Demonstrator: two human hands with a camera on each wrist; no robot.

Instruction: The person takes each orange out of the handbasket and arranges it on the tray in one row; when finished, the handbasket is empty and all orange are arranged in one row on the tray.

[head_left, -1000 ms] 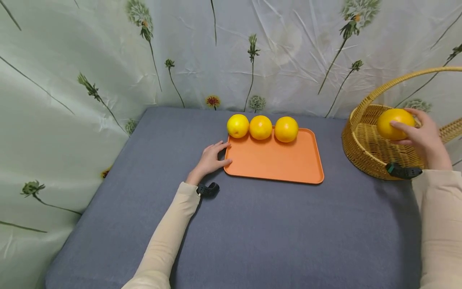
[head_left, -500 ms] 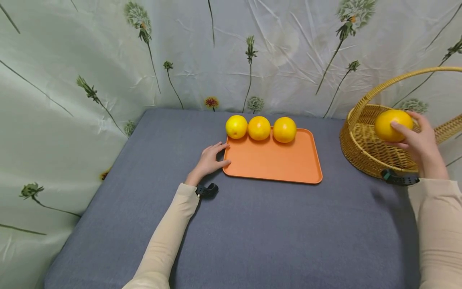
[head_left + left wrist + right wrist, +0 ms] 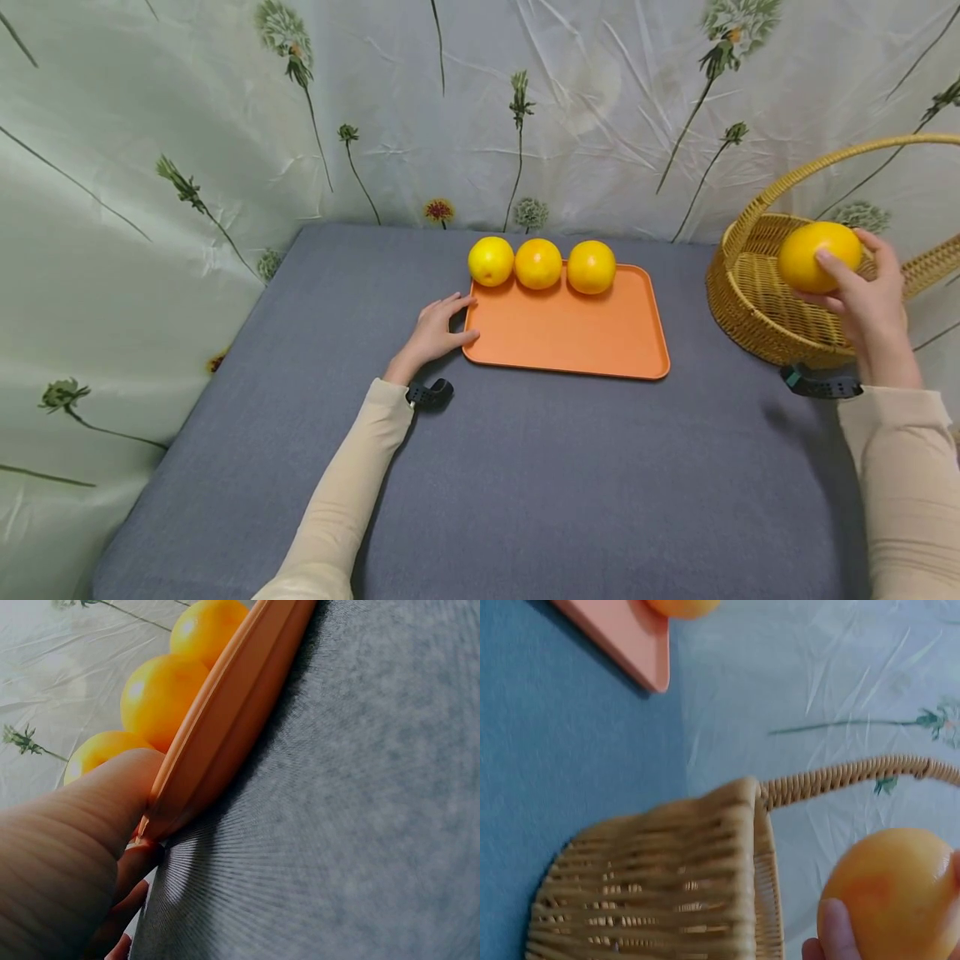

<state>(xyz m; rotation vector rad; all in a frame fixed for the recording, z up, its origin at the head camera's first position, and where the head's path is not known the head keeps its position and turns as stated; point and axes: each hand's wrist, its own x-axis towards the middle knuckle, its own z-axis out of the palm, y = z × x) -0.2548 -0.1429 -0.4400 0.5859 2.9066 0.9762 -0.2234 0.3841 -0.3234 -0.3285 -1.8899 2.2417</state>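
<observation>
In the head view, an orange plastic tray (image 3: 570, 333) lies on the table, with three round yellow-orange oranges (image 3: 538, 264) in a row along its far edge. My left hand (image 3: 433, 332) holds the tray's left side, thumb and forefinger spread along it. In the left wrist view the thumb (image 3: 112, 784) laps over the rim; its tip is hidden. At the right, my right hand (image 3: 873, 287) grips another orange (image 3: 817, 257) between thumb and fingers, raised over a wicker basket (image 3: 750, 312). The right wrist view shows this orange (image 3: 889, 892) beside the basket's rim.
The basket's tall arched handle (image 3: 817, 171) rises behind the right hand and runs out of view. A grey-blue cloth (image 3: 600, 475) covers the table. Behind it hangs a pale curtain (image 3: 420, 108) with a dandelion print.
My right hand, still gripping the orange, has shifted slightly left and turned a little, its wrist coming nearer to me. The left hand, the tray and its oranges stay put.
</observation>
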